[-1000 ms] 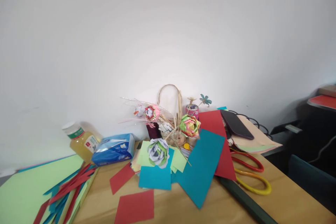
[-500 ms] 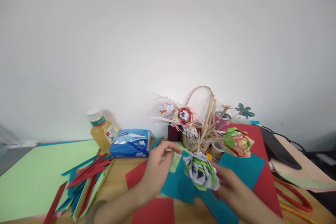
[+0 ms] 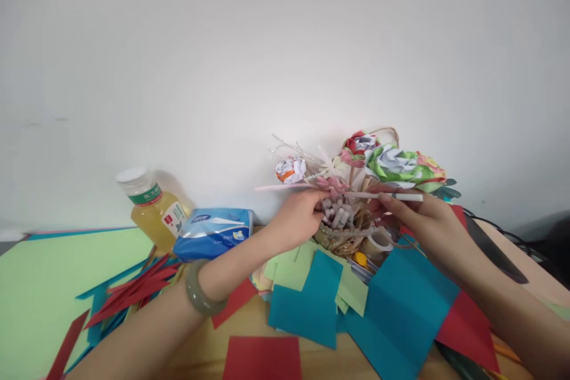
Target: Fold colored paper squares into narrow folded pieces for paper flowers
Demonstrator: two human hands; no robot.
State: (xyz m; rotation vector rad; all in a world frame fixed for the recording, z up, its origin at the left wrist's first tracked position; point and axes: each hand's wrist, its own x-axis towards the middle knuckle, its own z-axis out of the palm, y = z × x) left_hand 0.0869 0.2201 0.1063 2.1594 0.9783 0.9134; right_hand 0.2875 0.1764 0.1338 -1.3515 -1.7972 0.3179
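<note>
A woven basket [image 3: 338, 240] with a thin looped handle holds paper flowers and dry stalks. My left hand [image 3: 296, 219] reaches into its left side, fingers pinched together beside a pink flower [image 3: 333, 184]; what they grip is hidden. At the right side, my right hand [image 3: 416, 217] is closed with its thumb across a thin pale stick [image 3: 407, 197], which lies level over the basket. Just above those fingers is a green-and-white paper flower [image 3: 392, 166]; its stem is hidden. A white-and-orange paper flower [image 3: 290, 170] leans out to the left.
Blue paper squares [image 3: 307, 314], pale green sheets [image 3: 294, 267] and red paper [image 3: 262, 359] cover the near tabletop. Left stand a bottle of yellow drink [image 3: 154, 208] and a blue tissue pack [image 3: 216, 234], near red and blue paper strips [image 3: 133, 291]. A tape roll [image 3: 377, 242] sits by the basket.
Both hands have moved up and forward to the basket. The green-and-white flower went from low in front of the basket to its upper right. The view has shifted.
</note>
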